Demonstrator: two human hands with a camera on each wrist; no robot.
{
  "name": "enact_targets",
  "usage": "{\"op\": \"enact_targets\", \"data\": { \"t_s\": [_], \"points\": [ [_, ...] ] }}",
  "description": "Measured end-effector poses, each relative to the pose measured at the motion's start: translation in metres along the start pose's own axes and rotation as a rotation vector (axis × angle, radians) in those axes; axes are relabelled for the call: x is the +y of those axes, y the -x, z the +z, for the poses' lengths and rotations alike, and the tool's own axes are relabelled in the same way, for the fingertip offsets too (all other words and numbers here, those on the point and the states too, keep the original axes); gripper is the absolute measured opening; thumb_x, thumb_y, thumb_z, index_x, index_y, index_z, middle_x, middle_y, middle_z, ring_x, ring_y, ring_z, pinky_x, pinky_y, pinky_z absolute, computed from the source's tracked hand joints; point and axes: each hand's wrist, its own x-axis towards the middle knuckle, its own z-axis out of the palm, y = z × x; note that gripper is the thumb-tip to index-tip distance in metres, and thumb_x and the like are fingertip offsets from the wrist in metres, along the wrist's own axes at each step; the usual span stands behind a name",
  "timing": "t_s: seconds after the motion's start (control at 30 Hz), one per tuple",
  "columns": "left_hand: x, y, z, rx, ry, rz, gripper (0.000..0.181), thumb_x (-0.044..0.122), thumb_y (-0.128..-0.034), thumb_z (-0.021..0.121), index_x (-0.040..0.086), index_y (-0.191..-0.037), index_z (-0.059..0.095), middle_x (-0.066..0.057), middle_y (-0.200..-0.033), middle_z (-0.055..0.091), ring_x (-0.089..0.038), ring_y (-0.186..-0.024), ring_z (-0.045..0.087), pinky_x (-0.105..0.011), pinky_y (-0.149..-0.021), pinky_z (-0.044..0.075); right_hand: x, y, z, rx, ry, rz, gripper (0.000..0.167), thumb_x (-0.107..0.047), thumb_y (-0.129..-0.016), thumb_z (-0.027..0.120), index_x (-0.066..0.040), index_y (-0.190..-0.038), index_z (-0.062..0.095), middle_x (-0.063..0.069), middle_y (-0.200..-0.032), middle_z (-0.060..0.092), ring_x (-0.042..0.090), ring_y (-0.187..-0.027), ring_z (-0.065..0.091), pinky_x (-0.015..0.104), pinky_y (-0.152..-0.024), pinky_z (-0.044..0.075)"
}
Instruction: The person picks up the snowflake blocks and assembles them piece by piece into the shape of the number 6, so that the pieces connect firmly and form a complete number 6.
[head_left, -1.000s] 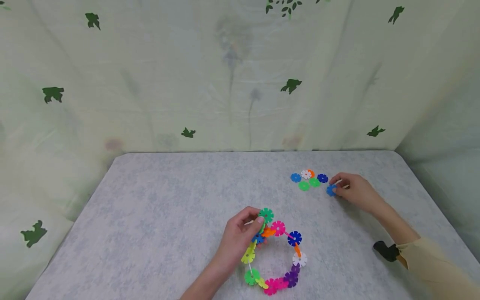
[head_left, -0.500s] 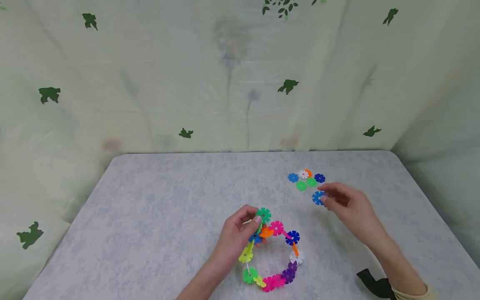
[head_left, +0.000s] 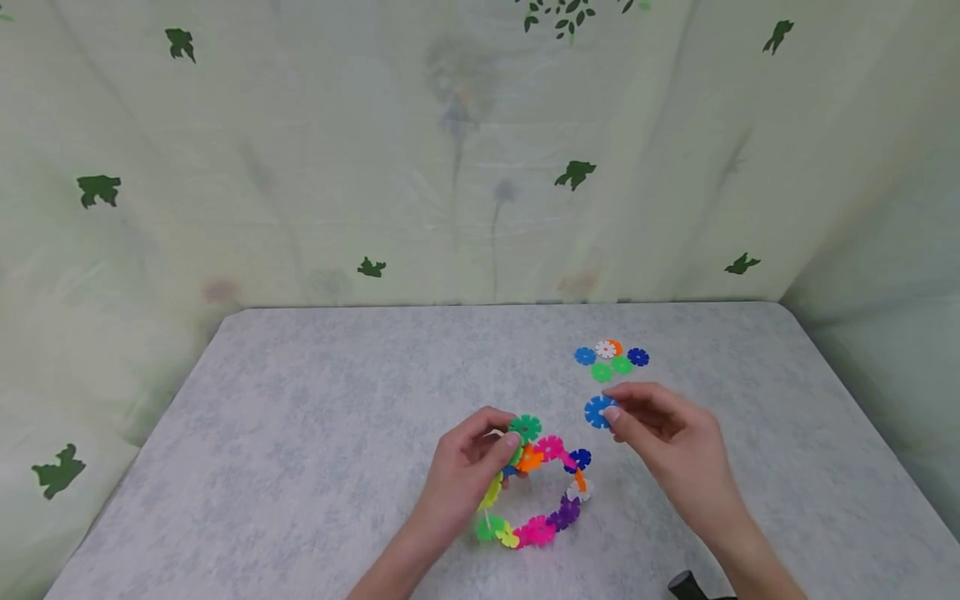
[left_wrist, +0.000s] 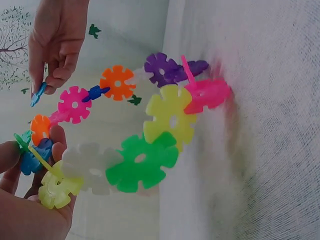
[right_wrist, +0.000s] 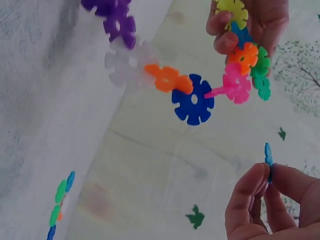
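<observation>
My left hand (head_left: 468, 467) grips a ring of interlocked plastic snowflake discs (head_left: 536, 531) near its green top discs. Pink, purple, white, orange, dark blue, yellow and green pieces make up the ring, seen close in the left wrist view, where a green disc (left_wrist: 142, 162) hangs in front. A green disc (head_left: 525, 428) sticks up past my left fingertips. My right hand (head_left: 675, 450) pinches a single blue snowflake disc (head_left: 598, 412) between thumb and fingers, a little right of the ring and apart from it. That disc (right_wrist: 268, 160) appears edge-on in the right wrist view.
Several loose discs lie in a cluster farther back on the grey table (head_left: 337, 417), among them a dark blue disc (head_left: 638, 357), a light blue disc (head_left: 585, 356) and a white disc (head_left: 606, 349). A pale curtain (head_left: 300, 167) with green bird shapes hangs behind.
My right hand has brought the blue disc left and nearer, from beside the loose cluster to close by the ring. The ring's lower part has risen and tilted; my left hand keeps its grip.
</observation>
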Motion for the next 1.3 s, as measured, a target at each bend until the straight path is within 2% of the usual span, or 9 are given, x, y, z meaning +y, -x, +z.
{"op": "enact_targets", "data": {
  "t_s": [0.2, 0.4, 0.63, 0.77, 0.93, 1.07, 1.17, 1.3],
  "points": [
    [0.007, 0.005, -0.001, -0.004, -0.055, 0.139, 0.015, 0.016, -0.0984, 0.062, 0.010, -0.112, 0.065, -0.010, -0.100, 0.063, -0.033, -0.079, 0.055, -0.025, -0.066, 0.051, -0.013, 0.009, 0.011, 0.033, -0.099, -0.030, 0.021, -0.007, -0.092, 0.069, -0.004, -0.113, 0.068, 0.008, -0.097, 0.068, 0.025, -0.079, 0.068, 0.033, -0.073, 0.058],
    [0.009, 0.006, 0.001, -0.010, -0.182, 0.277, 0.011, 0.017, -0.0980, 0.062, 0.018, -0.109, 0.066, -0.001, -0.102, 0.064, -0.023, -0.088, 0.060, -0.029, -0.073, 0.053, -0.022, 0.017, 0.024, 0.050, -0.221, -0.035, 0.022, -0.002, -0.091, 0.068, -0.002, -0.113, 0.066, 0.015, -0.095, 0.068, 0.030, -0.076, 0.069, 0.037, -0.072, 0.058],
    [0.006, 0.003, 0.003, -0.021, -0.420, 0.608, 0.016, 0.008, -0.0945, 0.066, 0.014, -0.109, 0.069, 0.002, -0.102, 0.062, -0.013, -0.091, 0.060, -0.027, -0.073, 0.054, -0.023, 0.023, 0.034, 0.042, -0.290, -0.107, 0.029, 0.004, -0.090, 0.067, -0.001, -0.118, 0.065, 0.018, -0.100, 0.065, 0.029, -0.078, 0.069, 0.039, -0.073, 0.057],
    [0.003, 0.002, 0.002, -0.023, -0.476, 0.668, 0.016, 0.006, -0.0927, 0.067, 0.011, -0.108, 0.071, 0.003, -0.103, 0.061, -0.011, -0.089, 0.059, -0.025, -0.073, 0.054, -0.022, 0.026, 0.037, 0.043, -0.254, -0.116, 0.027, 0.003, -0.090, 0.068, -0.003, -0.117, 0.068, 0.017, -0.095, 0.065, 0.029, -0.075, 0.069, 0.038, -0.071, 0.058],
    [0.000, 0.001, 0.001, -0.029, -0.506, 0.693, 0.018, 0.003, -0.0909, 0.069, 0.011, -0.107, 0.071, 0.004, -0.101, 0.060, -0.009, -0.086, 0.058, -0.022, -0.070, 0.053, -0.024, 0.027, 0.037, 0.041, -0.211, -0.058, 0.023, -0.004, -0.089, 0.071, -0.007, -0.112, 0.070, 0.013, -0.087, 0.067, 0.027, -0.069, 0.068, 0.037, -0.069, 0.058],
    [-0.002, -0.001, 0.000, -0.034, -0.546, 0.808, 0.022, -0.001, -0.0884, 0.070, 0.009, -0.108, 0.070, 0.000, -0.101, 0.061, -0.010, -0.081, 0.058, -0.017, -0.068, 0.050, -0.025, 0.029, 0.037, 0.021, -0.192, -0.040, 0.020, -0.007, -0.090, 0.072, -0.010, -0.110, 0.071, 0.010, -0.087, 0.068, 0.026, -0.069, 0.067, 0.037, -0.068, 0.058],
    [-0.003, -0.003, -0.001, -0.032, -0.586, 0.911, 0.018, 0.003, -0.0917, 0.068, 0.007, -0.109, 0.070, -0.003, -0.101, 0.062, -0.012, -0.078, 0.058, -0.013, -0.067, 0.048, -0.024, 0.030, 0.036, 0.004, -0.190, -0.066, 0.020, -0.005, -0.090, 0.070, -0.011, -0.110, 0.072, 0.009, -0.089, 0.068, 0.025, -0.069, 0.067, 0.037, -0.066, 0.058],
    [-0.003, -0.003, -0.002, -0.041, -0.613, 0.965, 0.016, 0.012, -0.0996, 0.057, 0.006, -0.108, 0.070, -0.004, -0.099, 0.061, -0.012, -0.075, 0.056, -0.012, -0.066, 0.047, -0.021, 0.031, 0.037, -0.036, -0.234, -0.101, 0.022, 0.000, -0.090, 0.068, -0.006, -0.111, 0.071, 0.013, -0.090, 0.067, 0.025, -0.068, 0.067, 0.038, -0.065, 0.058]
  ]
}}
